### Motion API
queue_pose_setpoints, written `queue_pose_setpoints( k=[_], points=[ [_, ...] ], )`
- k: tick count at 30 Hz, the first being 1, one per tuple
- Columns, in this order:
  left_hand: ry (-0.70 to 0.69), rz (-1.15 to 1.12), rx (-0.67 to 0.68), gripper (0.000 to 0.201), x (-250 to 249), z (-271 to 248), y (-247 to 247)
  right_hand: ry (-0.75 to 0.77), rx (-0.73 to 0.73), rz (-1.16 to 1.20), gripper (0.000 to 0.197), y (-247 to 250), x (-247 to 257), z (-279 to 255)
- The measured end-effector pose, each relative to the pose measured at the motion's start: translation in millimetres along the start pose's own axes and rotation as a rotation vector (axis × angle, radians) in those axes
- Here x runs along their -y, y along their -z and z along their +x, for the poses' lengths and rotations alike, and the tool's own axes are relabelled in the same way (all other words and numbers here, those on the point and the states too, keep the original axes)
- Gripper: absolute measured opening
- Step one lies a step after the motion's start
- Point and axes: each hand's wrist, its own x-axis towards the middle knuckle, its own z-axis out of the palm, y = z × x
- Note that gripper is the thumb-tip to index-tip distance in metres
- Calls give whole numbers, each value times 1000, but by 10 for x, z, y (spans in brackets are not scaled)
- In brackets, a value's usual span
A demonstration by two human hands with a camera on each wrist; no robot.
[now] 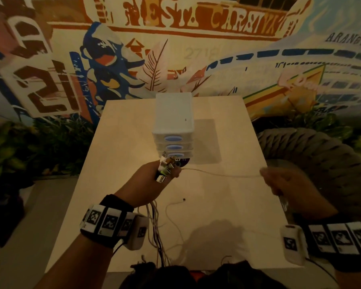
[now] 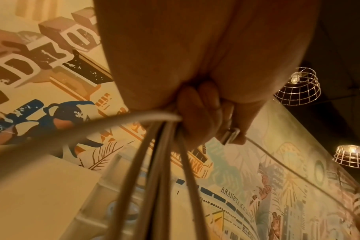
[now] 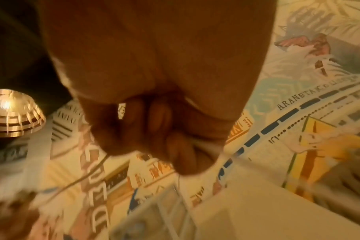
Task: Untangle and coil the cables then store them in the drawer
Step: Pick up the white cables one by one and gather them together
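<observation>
We see the left hand raised over the pale wooden table, its fingers curled tight around a bundle of thin white and dark cables whose metal-tipped plug ends stick up out of the fist in a cluster. Below the fist the strands hang down past the wrist and trail onto the near part of the table, where they lie in loose loops close to its front edge. In the left wrist view the same bundle of cables drops from between the curled fingers, and one silver connector is pressed against the thumb. A single thin pale cable runs out from the left fist toward the right and reaches the right hand, which is blurred; its fingers are curled closed, and the strand meets them at their tips, so we take it to be pinching that strand. In the right wrist view the right hand is a closed fist with the thin cable leaving it downward. One loose white cable end with a small dark tip lies on the table between the two hands. Beyond the left hand stands a small white plastic drawer unit with three stacked drawers, each with a blue oval handle, all pushed in. A painted mural wall rises behind the table.
</observation>
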Motion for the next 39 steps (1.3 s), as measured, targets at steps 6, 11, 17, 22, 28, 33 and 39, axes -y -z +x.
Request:
queue_pose_setpoints(
  k=[6, 11, 17, 22, 28, 33, 39],
  points=[
    [10, -96, 59, 17, -249, -25, -94, -215, 600, -273, 19, -316, -201, -284],
    [-104, -110, 179, 20, -472, -29, -196, -8, 498, -69, 28, -750, 321, -124],
    [18, -244, -63, 30, -437, 44, -244, 102, 245, 116, 51, -983, 674, 135],
    [164, -488, -281, 37, -396, 68, -269, 173, 70, 185, 35, -1009, 655, 198],
    [182, -679, -287, 42, -595, 62, -322, 210, 172, 77, 27, -1400, 685, 193],
    [125, -671, -292, 41, -593, 14, -236, 201, 182, 62, 29, -1459, 742, 197],
    [44, -691, -366, 48, -785, 59, -77, 92, 294, 169, 37, -1431, 643, 50]
  ],
)
